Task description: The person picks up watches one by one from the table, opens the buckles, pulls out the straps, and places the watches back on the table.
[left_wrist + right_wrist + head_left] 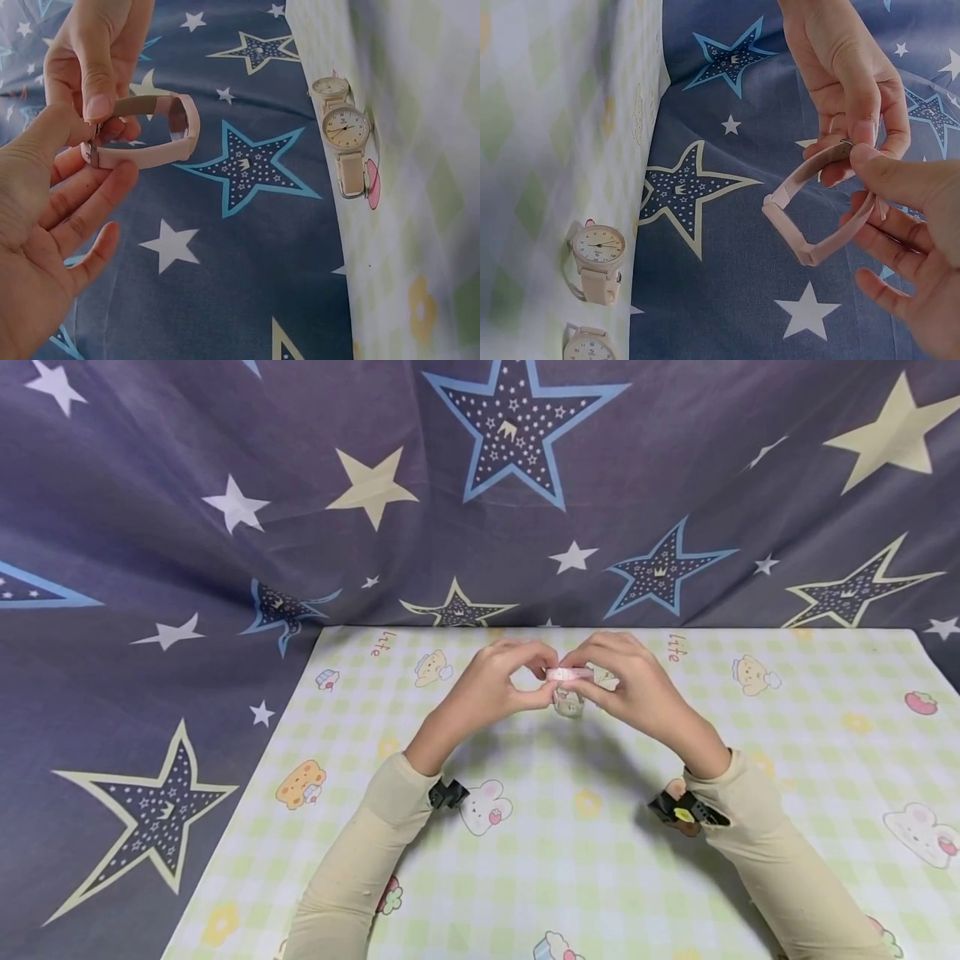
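A pale pink wristwatch point(568, 674) is held between both hands above the table. Its strap point(154, 155) forms a loop, and the watch's case edge point(786, 225) faces away from the fingers. My left hand point(504, 681) pinches the strap by its buckle end between thumb and fingers. Opposite it, my right hand point(626, 681) pinches the same end, the two thumbs close together. Fingers partly hide the buckle, so I cannot tell whether it is fastened. On the table below lie a round-dial watch point(346, 127) and a second round-dial watch point(330, 86) beside it.
A green-and-white checked tablecloth point(555, 860) with cartoon prints covers the table. Behind and to the left hangs a dark blue curtain point(300, 443) with stars. Black wrist devices are strapped at the left sleeve point(352, 860) and the right sleeve point(795, 860).
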Tool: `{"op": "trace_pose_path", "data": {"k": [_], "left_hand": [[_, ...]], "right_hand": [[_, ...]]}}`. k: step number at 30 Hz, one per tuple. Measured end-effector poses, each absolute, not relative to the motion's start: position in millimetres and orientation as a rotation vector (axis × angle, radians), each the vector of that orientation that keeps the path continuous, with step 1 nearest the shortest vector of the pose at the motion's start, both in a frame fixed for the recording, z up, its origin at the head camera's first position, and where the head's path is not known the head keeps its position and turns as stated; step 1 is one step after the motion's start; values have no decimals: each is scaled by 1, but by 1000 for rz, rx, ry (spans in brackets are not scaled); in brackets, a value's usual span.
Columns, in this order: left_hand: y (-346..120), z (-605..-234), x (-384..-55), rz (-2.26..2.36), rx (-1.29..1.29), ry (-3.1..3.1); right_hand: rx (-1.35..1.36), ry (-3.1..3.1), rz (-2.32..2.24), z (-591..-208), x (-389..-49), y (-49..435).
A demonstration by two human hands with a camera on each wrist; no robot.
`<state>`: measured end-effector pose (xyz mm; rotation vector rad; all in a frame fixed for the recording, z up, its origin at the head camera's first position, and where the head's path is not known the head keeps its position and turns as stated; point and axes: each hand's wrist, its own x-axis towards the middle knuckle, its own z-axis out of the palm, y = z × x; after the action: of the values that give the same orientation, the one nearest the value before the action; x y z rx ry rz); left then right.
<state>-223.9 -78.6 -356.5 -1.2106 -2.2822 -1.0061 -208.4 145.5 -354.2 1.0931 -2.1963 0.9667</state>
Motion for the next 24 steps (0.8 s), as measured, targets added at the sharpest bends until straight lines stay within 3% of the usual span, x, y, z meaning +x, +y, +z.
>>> {"op": "trace_pose_path", "data": {"k": [24], "left_hand": [[-78, -361, -227, -900, -1245, -2270]], "right_hand": [[1147, -2148, 980, -364, -216, 146]]}}
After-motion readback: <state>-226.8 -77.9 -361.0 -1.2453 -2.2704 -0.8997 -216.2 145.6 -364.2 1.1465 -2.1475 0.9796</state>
